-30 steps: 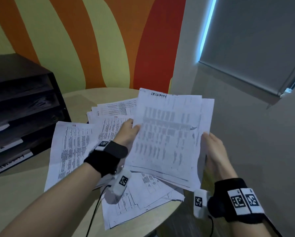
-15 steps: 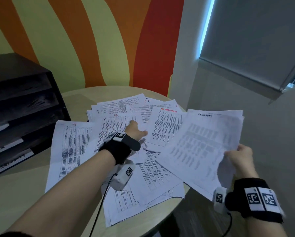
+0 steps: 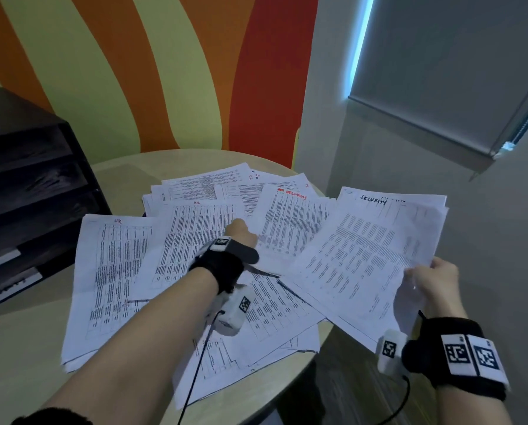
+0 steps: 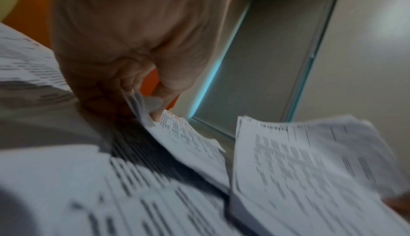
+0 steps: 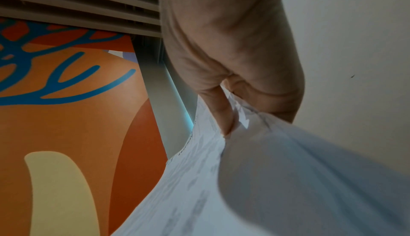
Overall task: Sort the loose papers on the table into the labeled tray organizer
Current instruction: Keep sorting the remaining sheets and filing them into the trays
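Many sheets left: we see white printed papers (image 3: 170, 271) fanned across the round pale wooden table (image 3: 26, 348), none visibly filed.
Right hand: our right hand (image 3: 437, 283) pinches the small white stack headed SECURITY (image 3: 376, 256) at its near corner, off the table's right edge.
Left hand: our left hand (image 3: 241, 234) nips the edge of the white sheet with the red heading (image 3: 290, 222) in the pile.
Destination: the black tiered tray organizer (image 3: 26, 210) stands at the left, well apart.
Progress: early, we judge; most sorting remains.
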### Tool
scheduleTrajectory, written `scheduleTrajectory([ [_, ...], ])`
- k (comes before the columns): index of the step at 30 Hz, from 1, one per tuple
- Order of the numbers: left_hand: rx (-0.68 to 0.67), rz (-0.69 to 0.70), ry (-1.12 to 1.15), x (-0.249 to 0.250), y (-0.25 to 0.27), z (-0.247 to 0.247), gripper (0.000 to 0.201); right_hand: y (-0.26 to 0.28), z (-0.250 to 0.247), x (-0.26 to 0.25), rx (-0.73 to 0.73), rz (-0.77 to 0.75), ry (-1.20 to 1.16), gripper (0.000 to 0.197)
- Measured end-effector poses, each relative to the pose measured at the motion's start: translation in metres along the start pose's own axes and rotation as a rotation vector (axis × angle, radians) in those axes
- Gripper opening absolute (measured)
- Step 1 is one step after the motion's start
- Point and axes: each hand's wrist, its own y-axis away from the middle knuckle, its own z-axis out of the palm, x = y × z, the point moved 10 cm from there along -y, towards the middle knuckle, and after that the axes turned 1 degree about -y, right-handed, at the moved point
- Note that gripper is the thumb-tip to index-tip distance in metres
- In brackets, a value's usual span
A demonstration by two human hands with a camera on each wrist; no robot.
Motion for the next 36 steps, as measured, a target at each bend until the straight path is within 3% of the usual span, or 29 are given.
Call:
scheduleTrajectory([
  [4,0.047,-0.032,0.016,-0.047,0.003,-0.043,0.040,0.001,0.001,-0.002,-0.025,0.014,-0.018,0.025],
  [10,-0.314,-0.179,-0.374,-0.124,0.060,-0.081,0.029,0.008,0.012,-0.005,-0.066,0.038,-0.073,0.032],
  [14,-0.461,-0.235,-0.180,-0.145,0.084,-0.088,0.028,0.022,0.020,-0.019,-0.090,0.024,-0.111,0.034],
  [19,-0.144,-0.292,0.407,-0.134,0.064,-0.099,0.028,0.033,0.037,-0.034,-0.139,0.027,-0.149,0.036],
  [21,-0.062,-0.273,0.462,-0.134,0.054,-0.094,0.034,0.038,0.045,-0.041,-0.166,0.031,-0.157,0.035],
  [23,-0.029,-0.238,0.362,-0.134,0.048,-0.089,0.037,0.042,0.054,-0.046,-0.195,0.031,-0.166,0.035],
  [26,-0.029,-0.188,0.307,-0.129,0.047,-0.082,0.047,0.043,0.068,-0.046,-0.237,0.037,-0.175,0.035],
  [29,-0.079,-0.185,0.314,-0.126,0.051,-0.083,0.045,0.041,0.075,-0.043,-0.251,0.046,-0.185,0.037],
  [32,-0.147,-0.228,0.369,-0.132,0.055,-0.085,0.016,0.040,0.079,-0.041,-0.261,0.051,-0.189,0.036],
  [35,-0.241,-0.268,0.491,-0.138,0.063,-0.075,0.033,0.046,0.089,-0.039,-0.302,0.066,-0.208,0.036],
  [36,-0.257,-0.251,0.489,-0.136,0.066,-0.073,0.029,0.050,0.094,-0.040,-0.329,0.070,-0.213,0.033],
])
